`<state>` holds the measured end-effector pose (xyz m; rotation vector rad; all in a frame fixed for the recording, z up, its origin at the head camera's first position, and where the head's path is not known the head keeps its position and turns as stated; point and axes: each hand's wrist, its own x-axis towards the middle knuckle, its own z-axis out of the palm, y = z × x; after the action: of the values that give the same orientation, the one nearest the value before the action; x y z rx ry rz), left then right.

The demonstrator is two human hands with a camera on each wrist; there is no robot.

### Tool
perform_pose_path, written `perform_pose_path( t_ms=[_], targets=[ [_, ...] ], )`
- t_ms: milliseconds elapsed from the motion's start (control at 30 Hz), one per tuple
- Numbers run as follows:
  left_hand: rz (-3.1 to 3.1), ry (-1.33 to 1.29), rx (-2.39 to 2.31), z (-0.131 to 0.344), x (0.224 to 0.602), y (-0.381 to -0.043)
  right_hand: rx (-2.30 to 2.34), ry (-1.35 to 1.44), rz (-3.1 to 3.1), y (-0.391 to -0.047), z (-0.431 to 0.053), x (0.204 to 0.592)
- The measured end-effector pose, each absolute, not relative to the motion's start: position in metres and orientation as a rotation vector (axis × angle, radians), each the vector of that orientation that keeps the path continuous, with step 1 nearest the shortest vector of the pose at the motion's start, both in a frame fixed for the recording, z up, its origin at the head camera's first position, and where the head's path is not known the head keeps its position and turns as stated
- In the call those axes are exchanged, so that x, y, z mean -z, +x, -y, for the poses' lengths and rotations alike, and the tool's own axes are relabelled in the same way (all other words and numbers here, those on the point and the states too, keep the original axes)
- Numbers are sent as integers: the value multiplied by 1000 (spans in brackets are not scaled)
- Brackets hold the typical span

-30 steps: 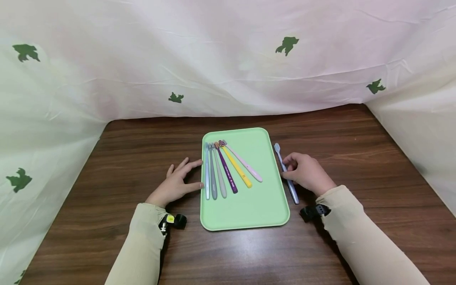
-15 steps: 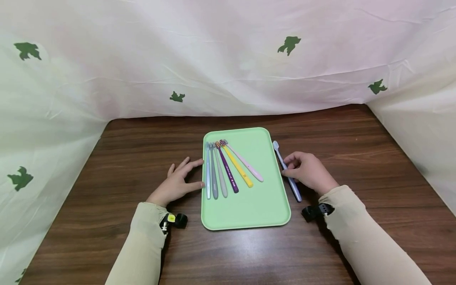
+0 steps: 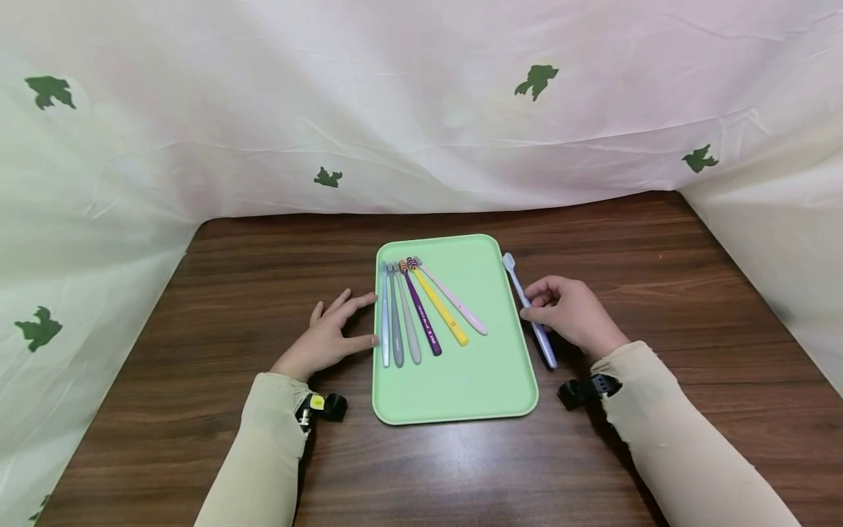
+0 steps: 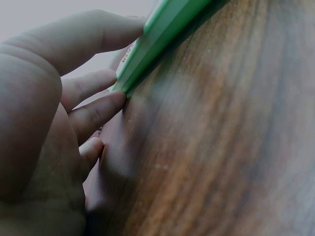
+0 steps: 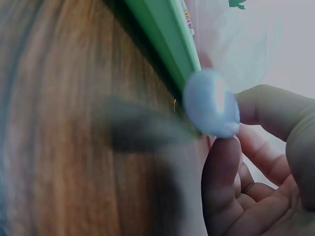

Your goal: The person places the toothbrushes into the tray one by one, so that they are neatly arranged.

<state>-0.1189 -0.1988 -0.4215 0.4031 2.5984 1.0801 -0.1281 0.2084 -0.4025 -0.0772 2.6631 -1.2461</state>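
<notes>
My right hand point(image 3: 574, 315) pinches a blue toothbrush point(image 3: 544, 347) by its handle, just outside the right edge of a light green tray point(image 3: 454, 391). Its head points away from me, and the right wrist view shows the rounded handle end point(image 5: 209, 104) held over the table with a shadow beneath. My left hand point(image 3: 323, 341) has its fingers spread, thumb and fingertips against the tray's left rim point(image 4: 162, 37). Several toothbrushes lie in the tray, heads at the far end: a light blue one point(image 3: 385, 322) at the left, two greys, a purple point(image 3: 422, 316), a yellow point(image 3: 443, 310) and a pink one point(image 3: 458, 302).
The tray lies on a dark wood table point(image 3: 290, 263). A white cloth point(image 3: 421, 110) with green bird-like patches hangs behind the table and along both sides. Each wrist wears a small black camera, the right one point(image 3: 579, 393) close to the tray's edge.
My right hand has shifted slightly away from me, carrying the blue toothbrush with it along the tray's right edge. The left hand and the toothbrushes in the tray keep their places.
</notes>
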Motion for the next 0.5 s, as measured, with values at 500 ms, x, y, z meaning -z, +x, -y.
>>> perform_pose_path(
  t_ms=[500],
  targets=[
    [-2599,399,-1079,199,422,-118,1242,-125,-2657,-123,-203,392]
  ],
)
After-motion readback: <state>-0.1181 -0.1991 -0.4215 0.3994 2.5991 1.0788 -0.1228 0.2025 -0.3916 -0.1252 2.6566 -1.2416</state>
